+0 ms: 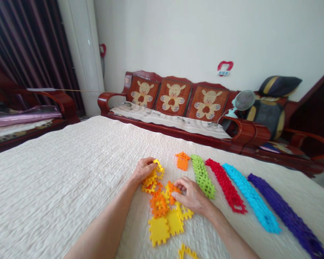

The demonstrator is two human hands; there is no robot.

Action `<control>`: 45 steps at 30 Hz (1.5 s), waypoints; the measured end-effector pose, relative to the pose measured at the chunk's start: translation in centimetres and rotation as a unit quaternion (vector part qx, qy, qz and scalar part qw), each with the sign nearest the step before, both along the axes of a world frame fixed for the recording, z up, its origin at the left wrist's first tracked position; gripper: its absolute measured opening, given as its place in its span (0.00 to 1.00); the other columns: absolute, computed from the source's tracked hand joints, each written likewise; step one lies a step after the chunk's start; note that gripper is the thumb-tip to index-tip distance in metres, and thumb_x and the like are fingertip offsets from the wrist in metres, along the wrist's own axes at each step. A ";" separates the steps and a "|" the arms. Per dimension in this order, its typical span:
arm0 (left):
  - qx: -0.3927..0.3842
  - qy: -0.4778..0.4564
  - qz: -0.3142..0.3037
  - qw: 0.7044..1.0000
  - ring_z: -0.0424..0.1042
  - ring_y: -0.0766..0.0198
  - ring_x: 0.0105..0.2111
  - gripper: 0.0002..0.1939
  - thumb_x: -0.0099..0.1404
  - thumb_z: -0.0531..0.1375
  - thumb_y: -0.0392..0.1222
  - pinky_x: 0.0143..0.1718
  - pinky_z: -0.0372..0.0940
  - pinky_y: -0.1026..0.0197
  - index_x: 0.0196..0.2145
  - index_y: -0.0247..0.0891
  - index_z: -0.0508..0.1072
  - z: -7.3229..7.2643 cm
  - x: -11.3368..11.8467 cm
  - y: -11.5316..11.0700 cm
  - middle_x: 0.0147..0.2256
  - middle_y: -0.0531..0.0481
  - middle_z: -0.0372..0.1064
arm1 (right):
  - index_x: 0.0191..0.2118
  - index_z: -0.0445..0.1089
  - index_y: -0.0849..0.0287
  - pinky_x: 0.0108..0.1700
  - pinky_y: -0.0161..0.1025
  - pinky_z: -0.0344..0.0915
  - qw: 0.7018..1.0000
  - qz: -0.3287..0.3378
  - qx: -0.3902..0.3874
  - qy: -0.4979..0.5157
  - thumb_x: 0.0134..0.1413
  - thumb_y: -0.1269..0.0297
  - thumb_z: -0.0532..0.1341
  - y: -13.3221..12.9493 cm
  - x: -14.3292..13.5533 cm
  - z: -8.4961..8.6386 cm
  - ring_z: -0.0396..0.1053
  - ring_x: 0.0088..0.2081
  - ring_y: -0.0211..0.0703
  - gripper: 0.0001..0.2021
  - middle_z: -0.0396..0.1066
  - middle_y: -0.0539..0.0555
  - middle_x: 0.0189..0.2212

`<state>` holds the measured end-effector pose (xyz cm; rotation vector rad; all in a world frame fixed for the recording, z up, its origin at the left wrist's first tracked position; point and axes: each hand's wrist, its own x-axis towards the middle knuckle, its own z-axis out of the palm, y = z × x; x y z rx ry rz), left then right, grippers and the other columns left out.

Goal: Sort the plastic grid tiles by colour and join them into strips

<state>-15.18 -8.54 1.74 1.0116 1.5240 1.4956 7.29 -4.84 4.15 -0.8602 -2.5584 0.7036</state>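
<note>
My left hand (145, 169) is closed on a yellow notched building tile (159, 169) at the far left of a loose pile. My right hand (190, 194) has its thumb and fingers around an orange building tile (172, 190) in the same pile. Orange and yellow tiles lie mixed between and below the hands, among them an orange tile (159, 205) and a solid yellow tile (158, 230). A yellow frame tile (187, 251) is cut off by the bottom edge. Beyond the right hand lies a small orange group (182, 161).
To the right, overlapping rows of green tiles (202, 176), red tiles (226, 185), light blue tiles (251, 196) and purple tiles (286, 214) lie on the quilted white cover (70, 172). Behind it stand a wooden sofa (170, 127) with bear cushions and a small fan (244, 100).
</note>
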 end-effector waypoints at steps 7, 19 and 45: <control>0.005 0.002 0.009 1.000 0.65 0.70 0.20 0.12 0.48 0.57 0.41 0.22 0.59 0.69 0.32 0.35 0.73 -0.6 0.0 0.3 0.24 0.53 0.70 | 0.29 0.65 0.58 0.33 0.32 0.59 0.998 -0.001 -0.066 0.017 0.41 0.66 0.61 -0.2 -0.1 0.2 0.62 0.29 0.35 0.06 0.65 0.47 0.28; 0.004 0.013 0.007 1.000 0.66 0.69 0.21 0.14 0.49 0.57 0.42 0.22 0.59 0.69 0.33 0.35 0.73 -1.1 -0.2 0.6 0.24 0.52 0.71 | 0.30 0.62 0.58 0.29 0.30 0.58 0.975 -0.027 -0.207 0.077 0.48 0.66 0.55 0.3 -0.2 0.4 0.62 0.26 0.32 0.02 0.64 0.44 0.24; -0.035 -0.003 -0.005 0.999 0.63 0.72 0.19 0.18 0.48 0.58 0.41 0.19 0.57 0.70 0.39 0.34 0.72 0.9 -0.2 -0.4 0.23 0.54 0.68 | 0.33 0.70 0.58 0.38 0.34 0.60 1.000 0.014 -0.023 0.014 0.50 0.68 0.54 1.4 0.2 -0.1 0.66 0.34 0.38 0.08 0.70 0.51 0.32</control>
